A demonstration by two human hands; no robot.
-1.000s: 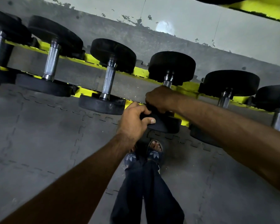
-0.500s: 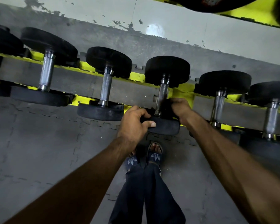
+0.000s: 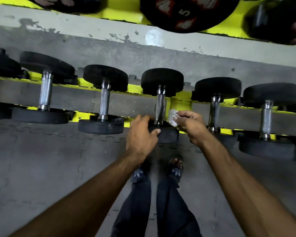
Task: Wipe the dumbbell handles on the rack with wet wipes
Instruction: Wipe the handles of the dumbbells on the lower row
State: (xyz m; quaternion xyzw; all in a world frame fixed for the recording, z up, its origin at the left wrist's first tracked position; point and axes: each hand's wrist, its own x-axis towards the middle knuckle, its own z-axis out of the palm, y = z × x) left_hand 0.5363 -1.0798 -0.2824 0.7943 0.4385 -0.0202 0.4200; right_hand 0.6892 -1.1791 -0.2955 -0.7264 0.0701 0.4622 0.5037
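The dumbbell handle nearest the hands is seen on the lower tier of the yellow rack, just above the middle of the view. It is laid along the 12-to-6 o'clock line between its far head and its near head. The near head is gripped by the left hand from 9 o'clock, with the fingers curled over its top and the thumb pressed against its front face. A crumpled white wet wipe is pinched by the thumb and fingers of the right hand. The wipe is held just beside the lower part of the handle, at its 3 o'clock; whether the two touch cannot be told. More dumbbells are ranged along the same tier, one neighbour at 9 o'clock and another at 3 o'clock. At 12 o'clock, on an upper tier, a large blurred dumbbell end marked with a 5 is seen. Grey interlocking floor mats are spread beneath, and at 6 o'clock dark trousers and sandals are visible.
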